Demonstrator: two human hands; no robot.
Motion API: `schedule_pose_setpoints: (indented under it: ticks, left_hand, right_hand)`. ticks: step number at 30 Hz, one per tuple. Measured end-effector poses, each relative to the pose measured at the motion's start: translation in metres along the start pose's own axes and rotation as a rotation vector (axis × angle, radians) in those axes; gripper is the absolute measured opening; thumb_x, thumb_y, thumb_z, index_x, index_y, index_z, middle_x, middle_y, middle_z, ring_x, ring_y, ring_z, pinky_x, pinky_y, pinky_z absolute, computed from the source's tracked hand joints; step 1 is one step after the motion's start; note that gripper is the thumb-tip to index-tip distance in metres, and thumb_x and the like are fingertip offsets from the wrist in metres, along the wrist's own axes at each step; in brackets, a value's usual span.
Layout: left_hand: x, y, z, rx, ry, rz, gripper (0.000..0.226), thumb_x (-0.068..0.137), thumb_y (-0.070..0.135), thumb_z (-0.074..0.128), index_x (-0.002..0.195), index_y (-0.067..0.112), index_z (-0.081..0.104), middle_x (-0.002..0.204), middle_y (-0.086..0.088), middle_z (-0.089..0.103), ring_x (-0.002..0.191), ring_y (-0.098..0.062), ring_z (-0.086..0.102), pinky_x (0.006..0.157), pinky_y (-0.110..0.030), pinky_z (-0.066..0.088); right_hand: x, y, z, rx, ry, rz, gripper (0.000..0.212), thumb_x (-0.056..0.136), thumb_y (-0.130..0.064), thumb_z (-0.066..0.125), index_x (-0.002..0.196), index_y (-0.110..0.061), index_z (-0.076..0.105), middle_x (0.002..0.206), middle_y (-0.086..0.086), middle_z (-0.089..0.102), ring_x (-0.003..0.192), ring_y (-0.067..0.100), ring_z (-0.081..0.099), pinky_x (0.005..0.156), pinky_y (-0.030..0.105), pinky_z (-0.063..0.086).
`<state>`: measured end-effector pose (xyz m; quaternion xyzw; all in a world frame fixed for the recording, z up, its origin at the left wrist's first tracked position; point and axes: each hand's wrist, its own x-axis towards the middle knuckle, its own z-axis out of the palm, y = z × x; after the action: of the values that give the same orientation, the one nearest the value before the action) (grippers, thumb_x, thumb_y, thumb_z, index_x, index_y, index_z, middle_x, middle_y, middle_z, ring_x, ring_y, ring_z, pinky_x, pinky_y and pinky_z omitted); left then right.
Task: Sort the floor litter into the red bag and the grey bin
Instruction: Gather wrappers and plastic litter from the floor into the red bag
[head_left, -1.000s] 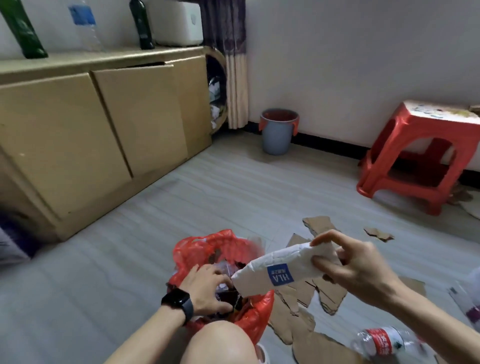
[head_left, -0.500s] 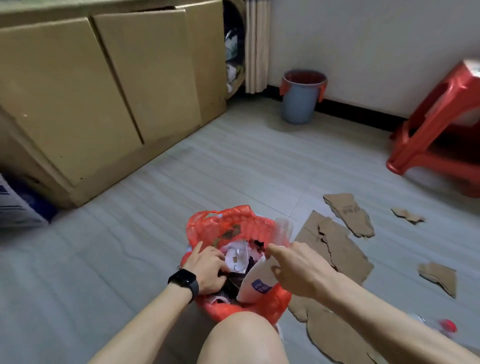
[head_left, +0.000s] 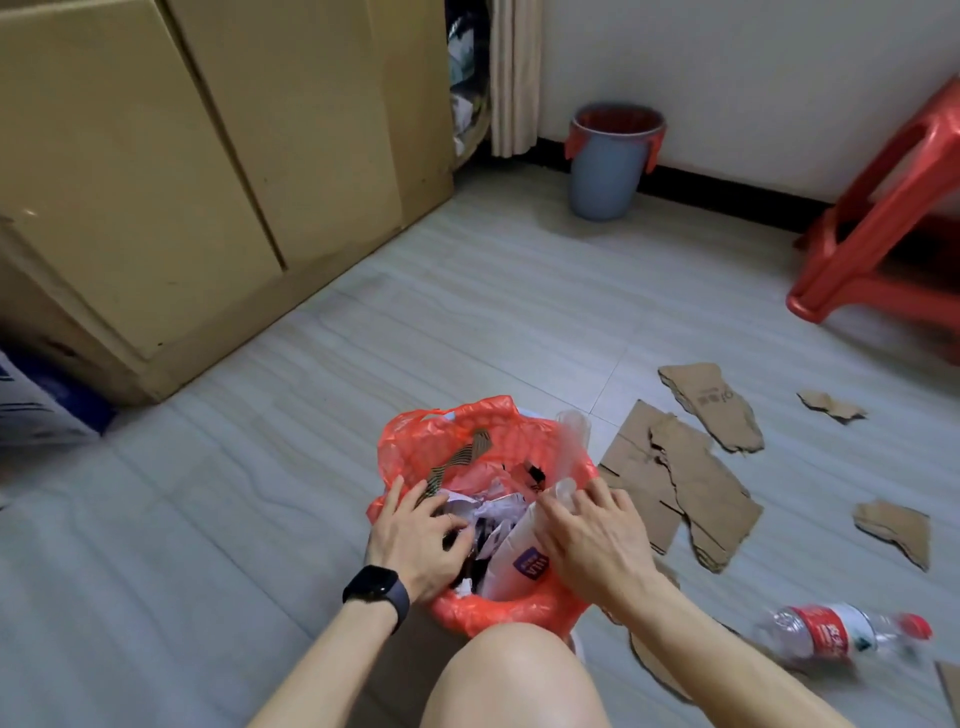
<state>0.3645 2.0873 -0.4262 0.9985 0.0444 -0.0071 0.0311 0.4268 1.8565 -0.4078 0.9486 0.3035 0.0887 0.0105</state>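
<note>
The red bag (head_left: 457, 431) stands open on the floor in front of my knee, stuffed with paper and plastic. My left hand (head_left: 421, 535), a black watch on its wrist, rests on the bag's left rim with fingers pressing on the litter inside. My right hand (head_left: 592, 535) lies flat on a white paper bag with a blue label (head_left: 514, 558), pushing it down into the red bag. The grey bin (head_left: 608, 161), lined in red, stands by the far wall. Torn cardboard pieces (head_left: 680, 478) lie right of the bag. A plastic bottle with a red label (head_left: 836, 631) lies at lower right.
A tan cabinet (head_left: 208, 171) runs along the left. A red plastic stool (head_left: 893, 218) stands at the right. More cardboard scraps (head_left: 893, 530) are scattered toward the right edge. A blue and white object (head_left: 36, 400) sits at the far left.
My right hand carried the white paper bag from above the floor down into the red bag and now presses on it. The view tilted downward.
</note>
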Motion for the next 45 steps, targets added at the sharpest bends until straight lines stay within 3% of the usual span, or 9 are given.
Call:
schedule_pose_setpoints:
  ticks: [2,4,8,13,18,23,29,37,45]
  left_hand:
    - [-0.002,0.002,0.004,-0.023,0.035,-0.037,0.034,0.084,0.057,0.044,0.096,0.045,0.074,0.117,0.014,0.069,0.122,-0.021,0.057,0.116,-0.043,0.007]
    - [-0.003,0.004,0.006,-0.056,0.059,-0.074,0.038,0.084,0.056,0.042,0.104,0.045,0.072,0.126,0.009,0.066,0.124,-0.022,0.055,0.116,-0.043,0.008]
    - [-0.002,0.001,0.004,-0.141,0.106,-0.15,0.051,0.084,0.054,0.036,0.127,0.043,0.06,0.152,-0.002,0.041,0.141,-0.022,0.037,0.117,-0.042,0.004]
    - [0.005,0.001,0.003,-0.148,0.069,-0.195,0.063,0.083,0.058,0.022,0.14,0.046,0.046,0.162,0.003,0.018,0.15,-0.015,0.009,0.118,-0.04,-0.008]
    - [0.022,0.014,0.001,-0.149,0.085,-0.319,0.059,0.086,0.055,0.029,0.142,0.045,0.043,0.161,0.0,0.022,0.15,-0.017,0.009,0.119,-0.043,-0.007]
    - [0.035,0.018,-0.003,-0.141,-0.002,-0.334,0.056,0.092,0.052,0.032,0.148,0.043,0.033,0.163,0.002,0.013,0.15,-0.016,0.0,0.118,-0.046,-0.009]
    - [0.029,0.021,-0.024,-0.19,-0.015,-0.315,0.06,0.086,0.051,0.03,0.141,0.034,0.048,0.151,0.001,0.041,0.144,-0.019,0.026,0.119,-0.049,0.005]
    - [0.049,0.101,-0.112,-0.348,0.182,0.004,0.047,0.078,0.031,0.047,0.121,0.027,0.064,0.118,0.001,0.067,0.111,-0.024,0.058,0.1,-0.04,0.041]
    - [0.049,0.263,-0.19,-0.445,0.1,0.463,0.043,0.087,0.029,0.054,0.129,0.035,0.055,0.122,0.006,0.062,0.115,-0.016,0.054,0.1,-0.034,0.045]
  right_hand:
    - [-0.009,0.0,0.003,0.065,0.009,0.138,0.035,0.089,-0.046,0.049,0.118,-0.031,0.062,0.104,0.007,0.067,0.105,0.031,0.052,0.079,0.043,0.043]
    - [-0.016,0.0,0.004,0.179,0.001,0.271,0.043,0.087,-0.045,0.051,0.129,-0.039,0.056,0.143,0.008,0.049,0.131,0.032,0.042,0.097,0.048,0.039]
    - [-0.015,-0.003,0.015,0.511,-0.024,0.324,0.054,0.092,-0.036,0.053,0.144,-0.04,0.042,0.166,0.0,0.007,0.143,0.026,0.03,0.113,0.043,0.036]
    - [0.007,0.004,0.027,0.622,-0.038,0.301,0.051,0.097,-0.037,0.051,0.147,-0.04,0.038,0.165,-0.008,-0.003,0.15,0.02,0.017,0.12,0.04,0.027]
    - [0.041,0.023,0.038,0.682,0.09,0.288,0.026,0.1,-0.044,0.05,0.125,-0.043,0.058,0.16,-0.01,0.024,0.137,0.02,0.042,0.106,0.044,0.046]
    - [0.051,0.031,0.034,0.64,0.116,0.237,0.025,0.097,-0.051,0.053,0.12,-0.045,0.061,0.159,-0.013,0.026,0.132,0.019,0.047,0.098,0.043,0.052]
    - [0.018,0.042,-0.001,0.6,0.135,0.194,0.04,0.092,-0.043,0.062,0.132,-0.038,0.056,0.152,0.01,0.041,0.128,0.032,0.051,0.098,0.047,0.051]
    - [-0.062,0.124,-0.098,0.37,0.159,0.265,0.029,0.091,-0.033,0.065,0.117,-0.022,0.066,0.135,0.01,0.057,0.124,0.03,0.053,0.09,0.046,0.055]
    - [-0.182,0.203,-0.2,0.26,0.112,0.566,0.032,0.094,-0.033,0.055,0.125,-0.027,0.062,0.138,-0.002,0.053,0.13,0.018,0.045,0.104,0.039,0.044]
